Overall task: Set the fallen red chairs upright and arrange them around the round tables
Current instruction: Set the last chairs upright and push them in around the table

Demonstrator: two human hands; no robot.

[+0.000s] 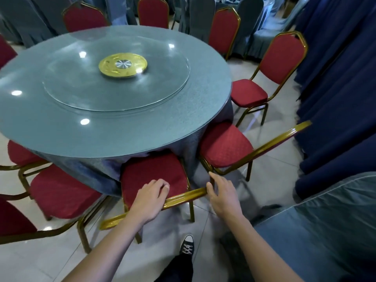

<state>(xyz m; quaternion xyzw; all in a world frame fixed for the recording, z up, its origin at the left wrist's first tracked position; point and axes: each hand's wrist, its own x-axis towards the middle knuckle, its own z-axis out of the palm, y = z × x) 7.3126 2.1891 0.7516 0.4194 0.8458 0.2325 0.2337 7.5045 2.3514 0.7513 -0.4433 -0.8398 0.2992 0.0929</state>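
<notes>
A red chair [152, 174] with a gold frame stands upright right in front of me, its seat tucked under the edge of the round table [114, 137]. My left hand [150, 198] grips the gold top rail of its backrest, fingers curled over the bar. My right hand [221, 194] rests at the rail's right end, thumb against the bar and fingers extended. A second red chair [223, 145] stands upright just to the right, also against the table.
More red chairs ring the table: two at the left [61, 192], one at the right [270, 74], several at the far side. A glass turntable [116, 74] tops the table. Dark blue drapes [337, 98] and a blue-covered table [325, 231] close in on the right. My shoe [187, 245] is on the tiled floor.
</notes>
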